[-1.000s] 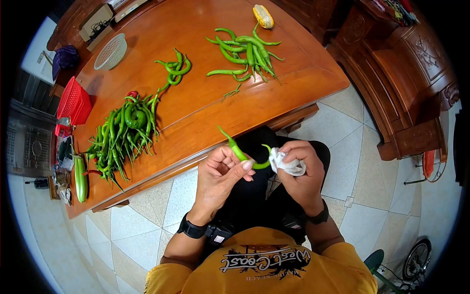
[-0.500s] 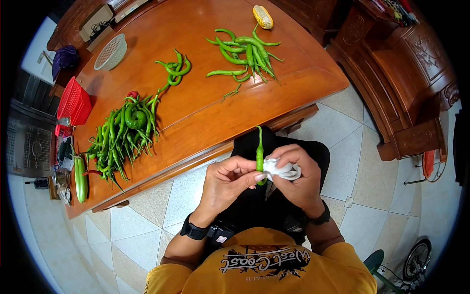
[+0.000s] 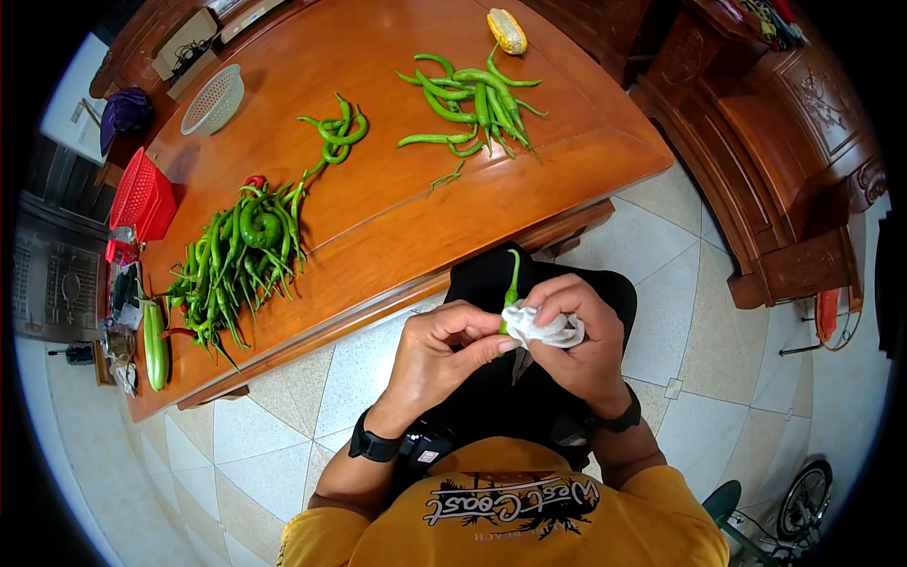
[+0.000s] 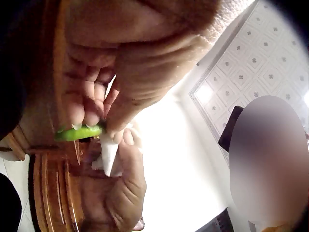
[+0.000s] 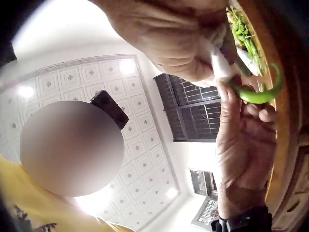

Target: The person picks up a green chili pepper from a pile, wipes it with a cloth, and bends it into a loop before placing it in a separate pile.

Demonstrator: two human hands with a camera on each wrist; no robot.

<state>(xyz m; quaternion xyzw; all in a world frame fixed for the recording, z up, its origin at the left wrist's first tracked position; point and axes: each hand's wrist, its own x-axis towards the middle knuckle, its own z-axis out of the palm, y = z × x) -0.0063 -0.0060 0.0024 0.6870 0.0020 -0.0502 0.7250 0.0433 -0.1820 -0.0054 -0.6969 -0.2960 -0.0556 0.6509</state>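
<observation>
Over the lap, my left hand point(image 3: 442, 354) pinches a green chili pepper point(image 3: 512, 283) between thumb and fingers. My right hand point(image 3: 584, 331) grips a crumpled white cloth point(image 3: 543, 328) and presses it around the pepper's middle. The pepper's thin end points up past the cloth toward the table. In the right wrist view the pepper point(image 5: 258, 95) curves out beyond the left thumb, with the cloth point(image 5: 222, 65) against it. The left wrist view shows part of the pepper point(image 4: 79, 133) below the left fingertips, and the cloth point(image 4: 110, 154) in the right hand's fingers.
On the wooden table point(image 3: 397, 198) lie a large heap of green peppers point(image 3: 236, 246), a small group point(image 3: 338, 132) and another pile point(image 3: 482, 99) near a corn cob point(image 3: 507, 32). A red basket point(image 3: 144, 197), a pale basket point(image 3: 213, 100) and a long green gourd point(image 3: 155, 345) are at the left.
The pepper has turned from slanting left to upright. The hands have come together, and the cloth has moved from the pepper's end onto its middle.
</observation>
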